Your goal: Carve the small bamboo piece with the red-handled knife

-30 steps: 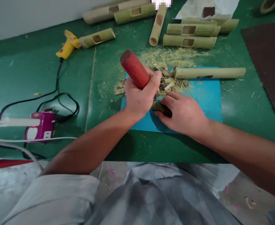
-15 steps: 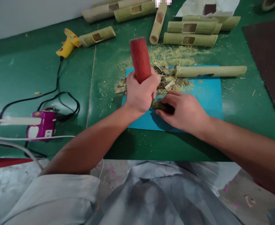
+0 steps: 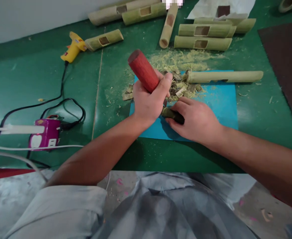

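Observation:
My left hand (image 3: 147, 104) is closed round a tool with a thick red wooden handle (image 3: 144, 71). The handle's butt points up and to the left, and the tool's working end is hidden behind the fist. Just to the right, my right hand (image 3: 197, 116) grips a short dark-green bamboo piece (image 3: 169, 113) with fingers and thumb, low over the blue mat (image 3: 217, 113). The bamboo's left end reaches under my left fist. Behind the hands lies a heap of bamboo chips (image 3: 182, 88), beside a longer pale bamboo tube (image 3: 238, 76) resting on the mat's far edge.
Several bamboo tubes with cut windows (image 3: 202, 43) lie along the back of the green table (image 3: 116, 149). At the left are a yellow hot glue gun (image 3: 73, 49), its black cord and a purple power adapter (image 3: 45, 132). A dark brown sheet (image 3: 287, 66) lies at the right.
The red handle has tipped over to the left and down, and my left thumb now stretches along to the right. My right hand and the bamboo have barely moved.

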Available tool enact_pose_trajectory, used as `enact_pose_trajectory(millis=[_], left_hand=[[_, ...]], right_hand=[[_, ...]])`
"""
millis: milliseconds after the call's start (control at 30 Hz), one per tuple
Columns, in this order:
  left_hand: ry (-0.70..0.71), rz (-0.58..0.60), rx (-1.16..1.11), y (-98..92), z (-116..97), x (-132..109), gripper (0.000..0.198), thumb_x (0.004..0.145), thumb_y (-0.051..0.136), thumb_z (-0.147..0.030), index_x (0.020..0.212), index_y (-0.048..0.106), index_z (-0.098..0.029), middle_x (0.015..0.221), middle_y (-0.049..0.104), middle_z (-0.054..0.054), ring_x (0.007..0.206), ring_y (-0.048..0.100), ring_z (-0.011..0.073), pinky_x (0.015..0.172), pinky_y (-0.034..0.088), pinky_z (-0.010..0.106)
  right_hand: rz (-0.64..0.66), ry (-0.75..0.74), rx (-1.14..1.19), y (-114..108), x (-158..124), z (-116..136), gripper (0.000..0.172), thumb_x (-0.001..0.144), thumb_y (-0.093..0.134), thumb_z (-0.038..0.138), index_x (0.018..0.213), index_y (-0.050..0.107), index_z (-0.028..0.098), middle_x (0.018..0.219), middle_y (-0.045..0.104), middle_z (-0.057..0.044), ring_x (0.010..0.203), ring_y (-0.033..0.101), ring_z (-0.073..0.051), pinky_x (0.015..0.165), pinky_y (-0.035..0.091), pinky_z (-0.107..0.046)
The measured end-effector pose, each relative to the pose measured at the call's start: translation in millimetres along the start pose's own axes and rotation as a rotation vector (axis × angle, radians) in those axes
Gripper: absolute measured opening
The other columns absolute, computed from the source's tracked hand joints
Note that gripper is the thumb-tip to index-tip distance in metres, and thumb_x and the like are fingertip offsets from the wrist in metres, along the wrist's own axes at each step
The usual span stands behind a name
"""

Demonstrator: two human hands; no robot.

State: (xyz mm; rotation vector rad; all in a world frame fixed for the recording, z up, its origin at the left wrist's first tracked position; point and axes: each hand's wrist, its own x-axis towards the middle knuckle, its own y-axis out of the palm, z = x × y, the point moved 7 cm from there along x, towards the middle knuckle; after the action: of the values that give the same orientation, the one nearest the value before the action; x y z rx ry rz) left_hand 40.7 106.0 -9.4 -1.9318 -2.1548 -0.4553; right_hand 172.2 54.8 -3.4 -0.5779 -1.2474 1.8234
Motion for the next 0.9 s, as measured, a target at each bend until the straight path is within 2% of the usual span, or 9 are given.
enact_pose_trajectory(millis=[167,400,500,633,900], left_hand=[[-0.008,0.020,0.014,-1.6,0.9,2.9,0.057,0.087,0.082,-0.072,0.071,0.058,-0.023,0.059,0.053,-0.004,0.065,0.063,0.0148,0.064,0.052,0.032],[0.025,-0.010,-0.008,-2.7,3.1,5.3,0.064,0.086,0.075,-0.081,0.065,0.056,-0.024,0.056,0.055,-0.003,0.054,0.049,0.0114,0.057,0.045,0.033],[-0.021,0.022,-0.022,-1.7,6.2,3.4,0.064,0.087,0.071,-0.083,0.067,0.057,-0.023,0.057,0.053,-0.003,0.058,0.052,0.0122,0.062,0.047,0.034],[0.000,0.025,-0.025,-2.9,5.3,1.0,0.067,0.092,0.062,-0.083,0.066,0.057,-0.022,0.060,0.052,-0.001,0.063,0.055,0.0131,0.066,0.047,0.033],[0.035,-0.010,-0.048,-8.4,15.4,3.6,0.055,0.093,0.076,-0.071,0.072,0.057,-0.024,0.065,0.051,-0.001,0.071,0.060,0.0156,0.067,0.049,0.033]], right_hand=[[-0.012,-0.005,-0.008,0.0,-0.3,0.1,0.014,0.094,0.069,0.029,0.097,0.076,0.017,0.094,0.072,-0.009,0.079,0.060,-0.021,0.067,0.035,-0.034],[-0.008,-0.011,-0.022,0.3,-0.6,0.4,0.015,0.095,0.069,0.030,0.097,0.076,0.017,0.095,0.072,-0.009,0.080,0.061,-0.021,0.067,0.035,-0.034],[-0.007,-0.010,-0.023,0.4,-0.7,0.2,0.016,0.094,0.069,0.030,0.099,0.077,0.016,0.095,0.073,-0.009,0.080,0.061,-0.021,0.067,0.035,-0.034],[-0.009,-0.007,-0.027,0.9,-1.0,0.1,0.015,0.095,0.069,0.030,0.098,0.076,0.017,0.095,0.073,-0.009,0.080,0.061,-0.021,0.067,0.035,-0.034],[0.004,-0.009,-0.029,1.9,-1.4,1.2,0.015,0.096,0.066,0.030,0.099,0.075,0.018,0.097,0.073,-0.009,0.083,0.062,-0.022,0.067,0.036,-0.034]])
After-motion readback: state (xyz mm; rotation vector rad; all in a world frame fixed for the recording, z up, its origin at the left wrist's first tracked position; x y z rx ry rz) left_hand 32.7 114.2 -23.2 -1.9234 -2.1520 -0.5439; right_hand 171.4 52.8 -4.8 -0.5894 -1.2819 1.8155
